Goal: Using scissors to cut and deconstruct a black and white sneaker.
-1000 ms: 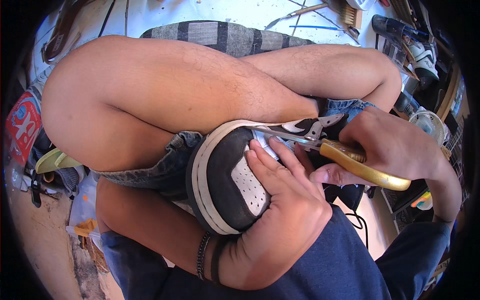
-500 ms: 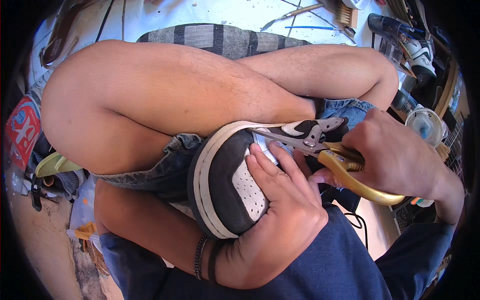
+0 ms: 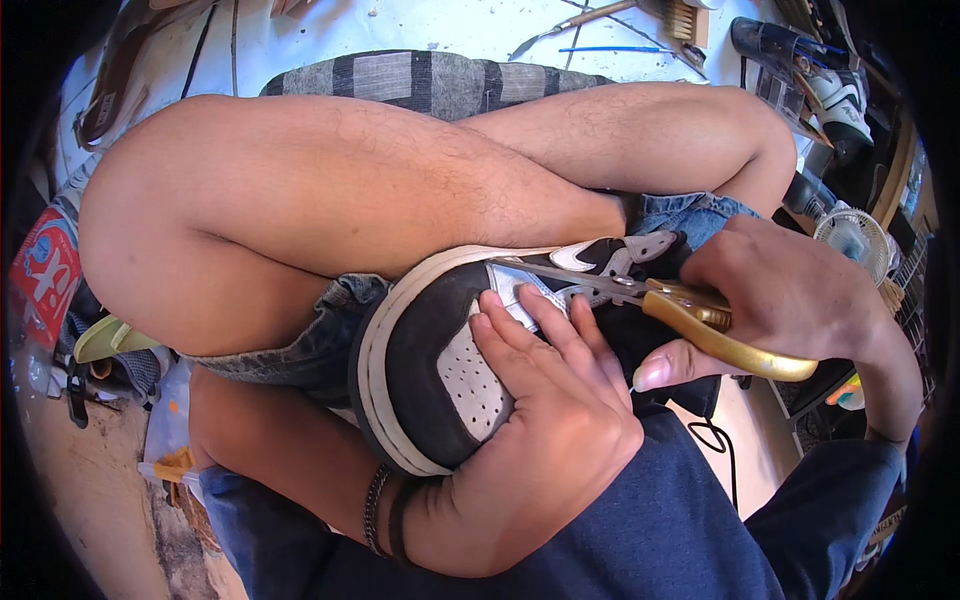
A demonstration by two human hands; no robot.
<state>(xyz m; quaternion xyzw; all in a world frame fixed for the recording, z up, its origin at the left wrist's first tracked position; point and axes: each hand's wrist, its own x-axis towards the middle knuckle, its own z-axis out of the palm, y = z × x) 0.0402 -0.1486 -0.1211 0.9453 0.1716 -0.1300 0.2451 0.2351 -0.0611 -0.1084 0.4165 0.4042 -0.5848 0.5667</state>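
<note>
A black and white sneaker (image 3: 420,360) lies across my lap, its toe toward me on the left. My left hand (image 3: 545,420) grips it, fingertips pressing on a silvery white piece (image 3: 515,290) on the upper beside the perforated toe panel. My right hand (image 3: 780,290) is closed on gold-handled scissors (image 3: 750,355), whose steel blades lie along that piece, just above my left fingers, with the tip near the sole's edge. My right thumb sticks out below the handles. What lies under my fingers is hidden.
My bare crossed legs (image 3: 300,190) surround the work. Beyond are a checked cushion (image 3: 430,80), a knife-like tool (image 3: 570,22), a brush (image 3: 685,22) and white tiles. Shoes (image 3: 840,110), a small fan (image 3: 850,240) and a black cable (image 3: 725,450) are right; a red package (image 3: 45,270) is left.
The sneaker and my left hand have shifted slightly left. The scissor handles dipped, then rose again. My left fingertips now sit a little farther apart, showing more of the silvery piece.
</note>
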